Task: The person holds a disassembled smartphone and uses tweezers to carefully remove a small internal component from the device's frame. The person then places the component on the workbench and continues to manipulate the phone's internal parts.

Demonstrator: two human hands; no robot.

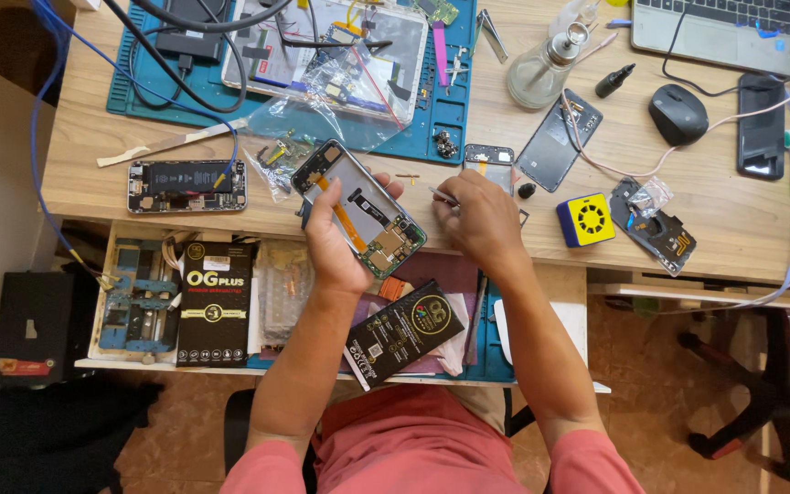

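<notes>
desk [733, 229]: matt pale wood | opened phone [358, 209]: bare metal, glossy boards | flask [541, 69]: clear glass

A phone repair workshop: the wooden counter [733, 229] carries opened phones [186, 186], a teal work mat [432, 110], loose back covers [560, 139], a glass solvent bottle [546, 69] and cables.

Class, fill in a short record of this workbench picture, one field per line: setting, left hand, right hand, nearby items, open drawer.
Setting: wooden desk seen from above, crowded with phone repair parts
Left hand: left hand holds an opened phone, its inside facing up
Right hand: right hand grips thin metal tweezers beside the phone
Nearby items: second opened phone, glass bottle, computer mouse, yellow and blue box
Open drawer: two black flat boxes
</notes>
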